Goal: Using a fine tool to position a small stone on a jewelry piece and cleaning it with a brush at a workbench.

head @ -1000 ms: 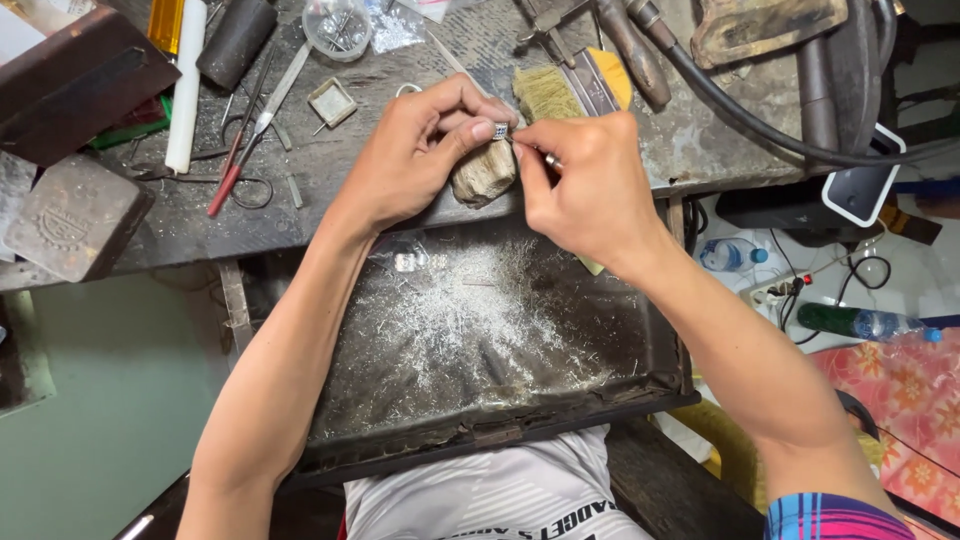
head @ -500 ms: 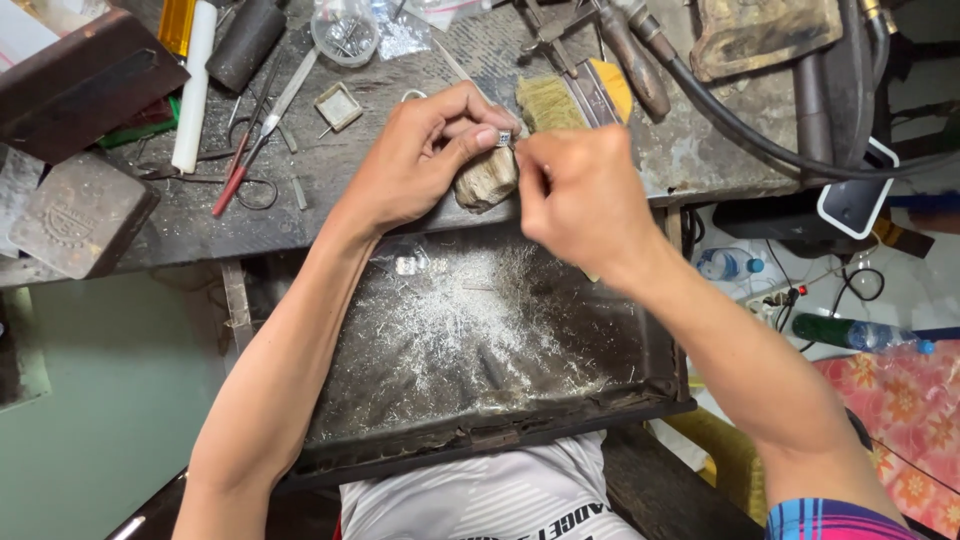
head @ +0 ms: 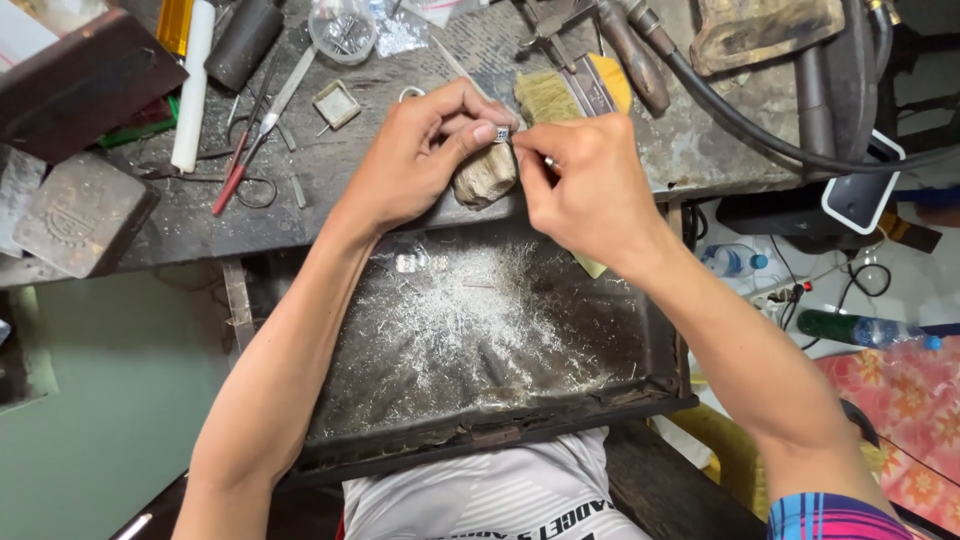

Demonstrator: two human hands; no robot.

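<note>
Pinched between left hand [head: 425, 150] fingertips, a small silver ring [head: 502, 133] is held atop a worn wooden bench peg [head: 484, 176]; right hand [head: 585, 180] is closed, its contents unseen. Below, a dark filing-dusted tray [head: 640, 340] is seen; beyond, a cluttered grey workbench [head: 330, 190], red-handled scissors [head: 238, 175], a yellow-handled brush [head: 570, 95].

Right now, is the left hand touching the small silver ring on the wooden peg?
Touching. The head view shows the left hand pinching the ring between thumb and forefinger tips, over the peg, with no gap visible.
</note>
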